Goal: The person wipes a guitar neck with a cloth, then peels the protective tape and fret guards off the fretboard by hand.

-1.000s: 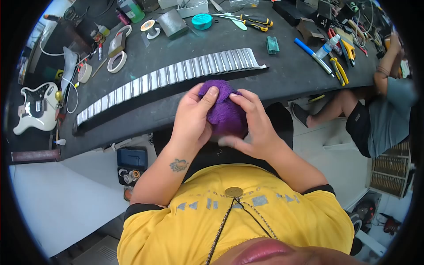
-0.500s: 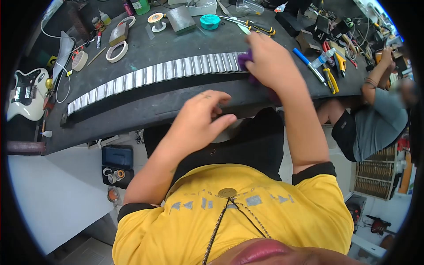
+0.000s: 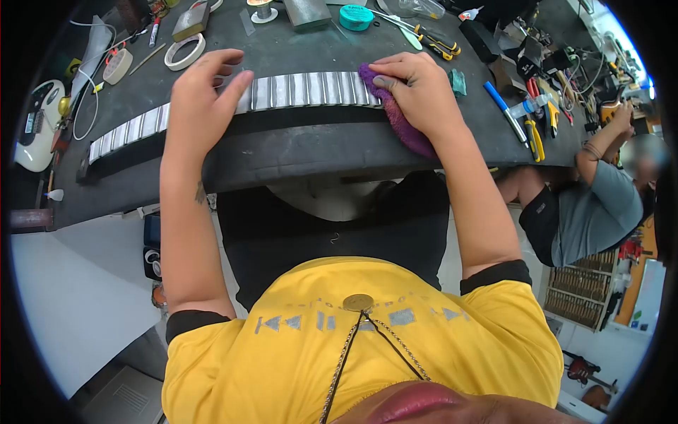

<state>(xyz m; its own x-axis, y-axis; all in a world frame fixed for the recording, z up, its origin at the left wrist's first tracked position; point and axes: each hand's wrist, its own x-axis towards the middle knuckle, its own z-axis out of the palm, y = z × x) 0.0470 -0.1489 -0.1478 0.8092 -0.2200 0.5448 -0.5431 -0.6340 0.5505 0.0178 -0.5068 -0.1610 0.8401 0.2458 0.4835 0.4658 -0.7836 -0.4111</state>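
"Two hands are out over the silver-banded strip (image 3: 304, 90), one near each end of it. What has the right hand (image 3: 417, 85) got?"

"A purple cloth (image 3: 406, 131), pinched between thumb and fingers. It lies against the strip's right end and covers that tip, and the rest of it trails down on the near side of the strip."

"And the left hand (image 3: 205, 92)?"

"Nothing in it that I can see. The thumb stands wide of the fingers, which are loosely curled, and the hand is over the strip's left half. Whether it touches the metal-looking bands, I cannot tell from where I stand."

"What lies around the strip?"

"It rests on the dark bench (image 3: 304, 145). Beyond its left half is a roll of tape (image 3: 185, 51); beyond its right half, a teal tin (image 3: 355, 18). Off past its right end are a blue-capped marker (image 3: 505, 106) and the yellow-handled pliers (image 3: 534, 141), close together."

"Anyone else?"

"One person in a grey shirt (image 3: 600, 205), well to the right of the strip. And a white guitar body (image 3: 42, 134) sits past its left end."
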